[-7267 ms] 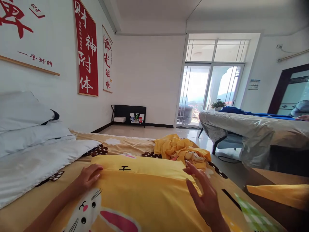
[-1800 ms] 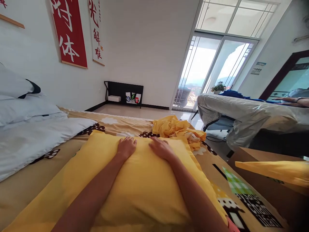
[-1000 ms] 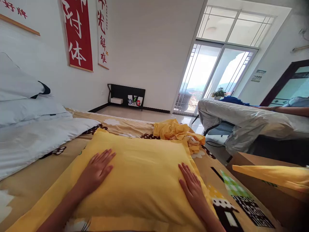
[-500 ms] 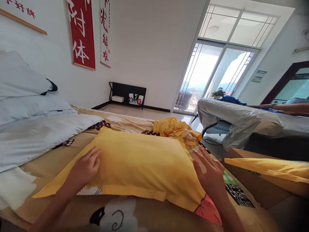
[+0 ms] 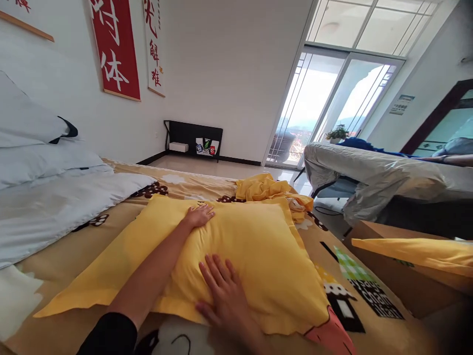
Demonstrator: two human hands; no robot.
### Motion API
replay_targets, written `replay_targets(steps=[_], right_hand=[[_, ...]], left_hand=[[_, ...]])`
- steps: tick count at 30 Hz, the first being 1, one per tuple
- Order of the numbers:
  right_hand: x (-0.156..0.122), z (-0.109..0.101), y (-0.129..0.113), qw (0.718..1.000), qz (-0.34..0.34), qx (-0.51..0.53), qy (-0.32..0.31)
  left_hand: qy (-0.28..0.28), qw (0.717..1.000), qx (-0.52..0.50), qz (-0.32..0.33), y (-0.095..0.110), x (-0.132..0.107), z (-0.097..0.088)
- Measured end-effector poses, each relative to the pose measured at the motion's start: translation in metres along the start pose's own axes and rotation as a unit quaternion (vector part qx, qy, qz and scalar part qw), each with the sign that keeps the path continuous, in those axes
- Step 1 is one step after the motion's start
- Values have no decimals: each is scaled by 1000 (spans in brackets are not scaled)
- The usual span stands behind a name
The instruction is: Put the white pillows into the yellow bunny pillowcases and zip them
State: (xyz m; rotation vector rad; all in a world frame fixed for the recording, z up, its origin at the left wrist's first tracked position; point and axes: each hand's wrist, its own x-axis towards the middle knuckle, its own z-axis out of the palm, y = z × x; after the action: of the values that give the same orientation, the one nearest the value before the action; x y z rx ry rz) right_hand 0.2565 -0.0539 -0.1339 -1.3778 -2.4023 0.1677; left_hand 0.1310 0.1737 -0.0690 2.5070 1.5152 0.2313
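A yellow pillow (image 5: 266, 241) lies flat on the patterned bedsheet (image 5: 33, 323), with a pink-red print at its near right corner. My left hand (image 5: 200, 215) rests palm down near the pillow's far edge, fingers stretched out. Closer to me, my right hand (image 5: 226, 292) lies on the middle of the near side, its fingers spread. Neither hand grips anything. Creases run through the pillow cover between and around the two hands.
White pillows (image 5: 55, 197) are piled at the left. Crumpled yellow cloth (image 5: 258, 188) lies beyond the pillow. To the right stand a cardboard box (image 5: 391, 266) with yellow fabric (image 5: 417, 249) on it and a plastic-covered table (image 5: 369, 162), with another person's arm at the far right.
My left hand has moved right and away from me to the pillow's far part. My right hand has come left from the right edge onto the pillow.
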Motion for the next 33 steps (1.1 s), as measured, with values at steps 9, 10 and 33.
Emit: replay_targets(steps=[9,10,33], right_hand=[[-4,-125,9,985,-18,170,-25],[12,-137,18,991,5,131,41],[-54,-138,189,911,375,-168,31]], left_hand=[[114,988,10,108,45,-71,1],[118,984,16,133,49,-81,5],[228,951,42,-204,-100,-190,-27]])
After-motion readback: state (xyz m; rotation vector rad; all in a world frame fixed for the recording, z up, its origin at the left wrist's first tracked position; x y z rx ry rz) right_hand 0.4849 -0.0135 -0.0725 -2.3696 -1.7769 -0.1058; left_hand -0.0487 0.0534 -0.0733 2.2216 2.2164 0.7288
